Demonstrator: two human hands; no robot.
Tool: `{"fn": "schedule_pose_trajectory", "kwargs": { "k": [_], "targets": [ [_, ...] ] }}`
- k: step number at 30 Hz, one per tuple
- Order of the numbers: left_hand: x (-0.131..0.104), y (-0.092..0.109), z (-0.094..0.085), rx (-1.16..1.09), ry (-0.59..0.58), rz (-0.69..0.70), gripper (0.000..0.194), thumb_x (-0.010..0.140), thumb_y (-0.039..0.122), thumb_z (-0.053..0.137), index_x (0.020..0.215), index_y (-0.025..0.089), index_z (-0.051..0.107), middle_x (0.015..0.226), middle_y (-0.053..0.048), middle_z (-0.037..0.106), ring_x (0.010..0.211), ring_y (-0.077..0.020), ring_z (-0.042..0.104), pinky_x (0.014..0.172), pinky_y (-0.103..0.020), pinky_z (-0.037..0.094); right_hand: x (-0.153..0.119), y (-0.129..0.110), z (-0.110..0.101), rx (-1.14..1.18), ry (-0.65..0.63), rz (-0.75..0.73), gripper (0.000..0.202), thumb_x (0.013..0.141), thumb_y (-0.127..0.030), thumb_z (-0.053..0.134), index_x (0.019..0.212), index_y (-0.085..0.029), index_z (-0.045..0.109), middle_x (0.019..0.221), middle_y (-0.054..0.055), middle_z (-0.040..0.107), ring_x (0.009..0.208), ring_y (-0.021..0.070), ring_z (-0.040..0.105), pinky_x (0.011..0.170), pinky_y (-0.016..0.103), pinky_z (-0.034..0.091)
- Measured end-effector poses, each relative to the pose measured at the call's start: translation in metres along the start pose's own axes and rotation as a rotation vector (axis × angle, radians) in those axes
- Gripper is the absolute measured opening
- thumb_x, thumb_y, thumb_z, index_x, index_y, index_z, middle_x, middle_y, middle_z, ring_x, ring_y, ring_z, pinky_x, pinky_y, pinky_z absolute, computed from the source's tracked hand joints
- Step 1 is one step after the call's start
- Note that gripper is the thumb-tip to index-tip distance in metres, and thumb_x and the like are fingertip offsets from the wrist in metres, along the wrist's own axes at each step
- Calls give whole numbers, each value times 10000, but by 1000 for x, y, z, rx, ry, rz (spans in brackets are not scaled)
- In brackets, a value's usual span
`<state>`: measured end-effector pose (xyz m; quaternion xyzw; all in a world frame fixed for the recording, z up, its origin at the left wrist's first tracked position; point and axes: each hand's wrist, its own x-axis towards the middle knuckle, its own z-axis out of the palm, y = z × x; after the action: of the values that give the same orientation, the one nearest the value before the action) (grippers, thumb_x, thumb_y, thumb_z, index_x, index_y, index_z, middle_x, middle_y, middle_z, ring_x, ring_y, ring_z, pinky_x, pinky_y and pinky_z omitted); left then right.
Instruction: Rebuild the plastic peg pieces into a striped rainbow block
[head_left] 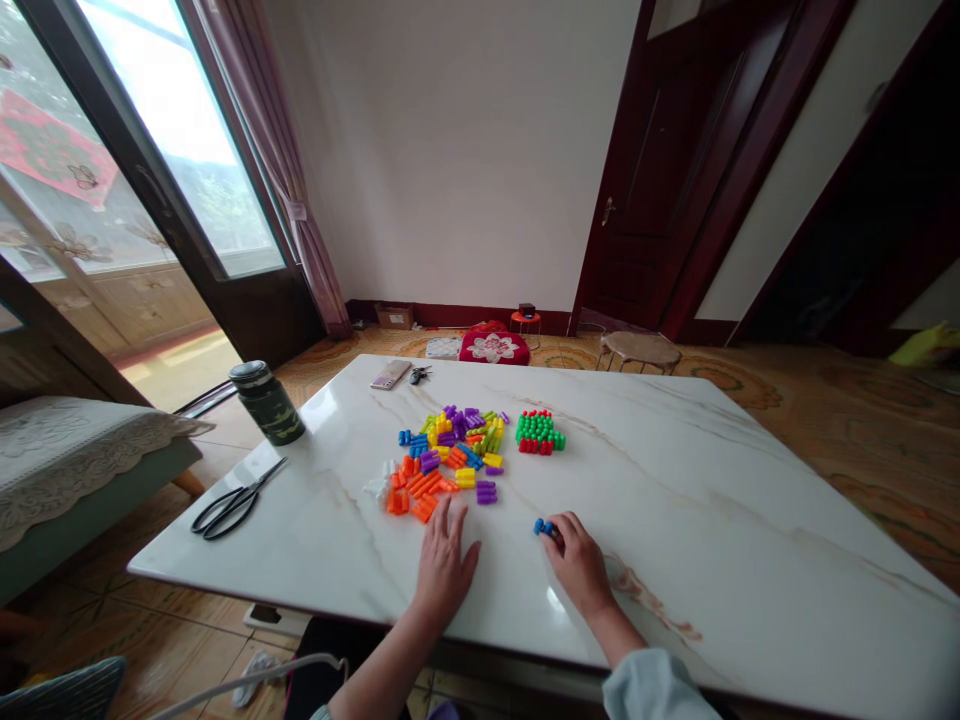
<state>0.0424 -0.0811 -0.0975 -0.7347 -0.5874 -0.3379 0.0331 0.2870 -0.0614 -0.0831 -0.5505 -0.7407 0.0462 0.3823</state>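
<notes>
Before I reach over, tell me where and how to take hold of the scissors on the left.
Take the scissors by the handle loops, bringing the nearer left hand in from the near left corner of the table. They lie flat, with the loops toward that corner and the blades pointing away, so that approach should meet the loops first and keep clear of the tips.

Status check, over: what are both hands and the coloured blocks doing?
Right hand pinching blue blocks. Left hand open beside orange blocks. Red-and-green stack set apart. Scissors off left, away from both hands.
</notes>
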Motion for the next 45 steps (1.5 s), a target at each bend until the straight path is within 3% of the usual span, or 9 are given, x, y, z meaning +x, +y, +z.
{"fn": "schedule_pose_trajectory", "kwargs": {
  "k": [2, 6, 8, 15, 23, 31, 39, 42, 45],
  "targets": [
    [2, 2, -3, -19, -14, 18, 431, 882, 220, 488, 1310, 178, 464, 1431, -172, 419, 1338, -315, 401, 1042, -538, 425, 0, 1, 0, 2, -11, 4, 104, 871, -233, 490, 923, -205, 575, 894, 48, 594, 792, 176, 604, 735, 274, 485],
    [10, 9, -11, -95, -193, 177, 316, 871, 186, 462, 1154, 227, 596, 1286, -114, 552, 1231, -268, 506, 1037, -494, 442, 0, 2, 1, 17, -23, 12, 124, 877, -235, 487, 953, -205, 581, 914, 56, 598, 804, 181, 604, 757, 286, 488],
    [16, 12, -11, -86, -226, 170, 320, 866, 201, 473, 1156, 220, 606, 1272, -118, 561, 1210, -275, 515, 1022, -496, 453, -1, 3, 2, 27, -20, 15, 132, 879, -242, 489, 961, -208, 586, 918, 57, 603, 804, 181, 607, 760, 288, 490],
    [29, 16, -2, 11, -248, 73, 414, 873, 258, 496, 1277, 187, 552, 1378, -132, 501, 1248, -306, 466, 1053, -511, 407, 6, 13, 7, 78, -37, 82, 134, 847, -242, 524, 937, -211, 619, 889, 50, 628, 770, 180, 625, 715, 278, 499],
    [24, 12, 4, 42, -218, 85, 435, 882, 262, 478, 1313, 221, 525, 1415, -109, 488, 1272, -298, 457, 1059, -500, 389, 67, 20, 32, -83, -30, 258, 156, 788, -208, 568, 917, -227, 655, 928, 32, 669, 744, 162, 643, 647, 253, 463],
    [23, 11, 9, 30, -183, 85, 459, 852, 229, 489, 1310, 233, 524, 1431, -106, 484, 1272, -297, 472, 1055, -504, 387, 108, 25, 54, -159, 18, 281, 151, 771, -197, 613, 907, -230, 671, 900, 28, 679, 720, 149, 629, 560, 226, 374],
    [24, 13, 6, 63, -217, 94, 477, 842, 217, 482, 1318, 218, 520, 1441, -117, 474, 1279, -294, 475, 1060, -497, 386, 124, 25, 68, -182, 57, 281, 137, 772, -206, 609, 899, -235, 651, 909, 29, 685, 734, 151, 625, 542, 230, 345],
    [25, 14, 5, 38, -215, 87, 479, 840, 229, 490, 1318, 218, 521, 1435, -122, 480, 1282, -301, 474, 1060, -508, 385, 120, 24, 69, -176, 80, 300, 156, 809, -240, 575, 957, -218, 619, 909, 33, 685, 756, 161, 632, 556, 231, 362],
    [25, 14, 4, 9, -207, 79, 476, 839, 232, 496, 1314, 231, 523, 1438, -116, 477, 1286, -300, 472, 1068, -509, 376, 111, 21, 68, -174, 77, 291, 129, 847, -295, 531, 882, -201, 612, 857, 35, 669, 746, 168, 626, 564, 238, 364]
  ]
}}
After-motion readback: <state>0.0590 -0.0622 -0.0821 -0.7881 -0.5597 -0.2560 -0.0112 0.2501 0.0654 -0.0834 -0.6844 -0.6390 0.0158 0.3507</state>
